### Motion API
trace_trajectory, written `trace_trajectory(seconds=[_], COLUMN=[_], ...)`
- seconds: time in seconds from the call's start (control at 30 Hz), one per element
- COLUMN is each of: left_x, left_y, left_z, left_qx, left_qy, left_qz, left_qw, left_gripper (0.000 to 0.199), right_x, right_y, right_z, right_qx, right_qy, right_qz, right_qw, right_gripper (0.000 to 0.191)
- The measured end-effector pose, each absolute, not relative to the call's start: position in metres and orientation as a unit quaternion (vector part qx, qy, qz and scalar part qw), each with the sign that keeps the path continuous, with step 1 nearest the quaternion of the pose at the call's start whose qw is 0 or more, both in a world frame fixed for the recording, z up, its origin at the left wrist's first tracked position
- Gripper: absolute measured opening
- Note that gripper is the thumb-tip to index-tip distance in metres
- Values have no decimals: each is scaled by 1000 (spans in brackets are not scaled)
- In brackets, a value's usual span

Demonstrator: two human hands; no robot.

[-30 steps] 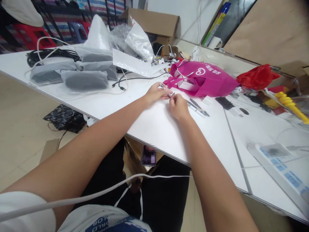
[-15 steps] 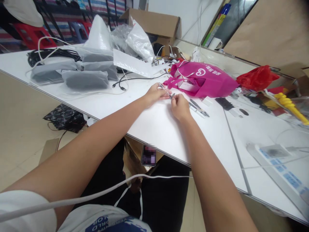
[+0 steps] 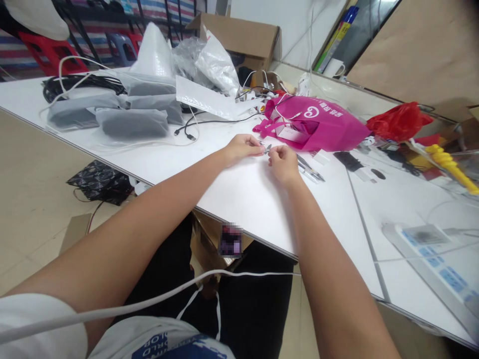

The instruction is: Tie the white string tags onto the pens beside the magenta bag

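Observation:
Above the white table (image 3: 239, 194), my left hand (image 3: 245, 148) is closed with thumb and fingers pinched on a small, thin metallic piece (image 3: 266, 148). Facing it, my right hand (image 3: 283, 162) is closed in a pinch at the other side of that piece. The piece is too small and too covered by fingers to name. Just right of my right hand lie slim pen-like tools (image 3: 310, 169), one dark and one pale, partly hidden by that hand. A pink bag (image 3: 337, 127) with a white logo lies right behind both hands.
Grey wrapped packages (image 3: 134, 123) lie at the left, beside a coiled black cable (image 3: 82, 87). Black cable ends (image 3: 190, 135) rest left of my hands. A red plastic bag (image 3: 400, 121) and a white power strip (image 3: 430, 259) are on the right. A pale cable (image 3: 209, 274) crosses before my lap.
My right hand has shifted slightly right, and my left fingers have curled in closer around the small piece. The surroundings look the same.

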State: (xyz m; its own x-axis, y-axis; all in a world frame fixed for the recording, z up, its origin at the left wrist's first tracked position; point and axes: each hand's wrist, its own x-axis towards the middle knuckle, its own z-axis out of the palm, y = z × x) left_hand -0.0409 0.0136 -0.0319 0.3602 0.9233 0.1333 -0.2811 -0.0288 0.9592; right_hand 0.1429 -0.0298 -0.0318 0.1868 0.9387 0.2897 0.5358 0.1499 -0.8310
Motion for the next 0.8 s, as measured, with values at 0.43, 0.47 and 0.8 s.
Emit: trace_trajectory(seconds=[0.43, 0.47, 0.8], left_x=[-35, -34, -25], left_y=[-3, -4, -24], left_z=[-21, -20, -5], left_qx=[666, 668, 623], left_qy=[320, 319, 309], left_qz=[400, 399, 413], left_qw=[543, 542, 588], left_gripper=[15, 18, 46], right_x=[138, 137, 134], right_y=[-35, -35, -35], right_z=[-26, -26, -23], right_qx=[-578, -574, -522], right_qy=[-582, -585, -613], right_qz=[200, 188, 115], right_qw=[536, 541, 581], right_gripper=[13, 14, 11])
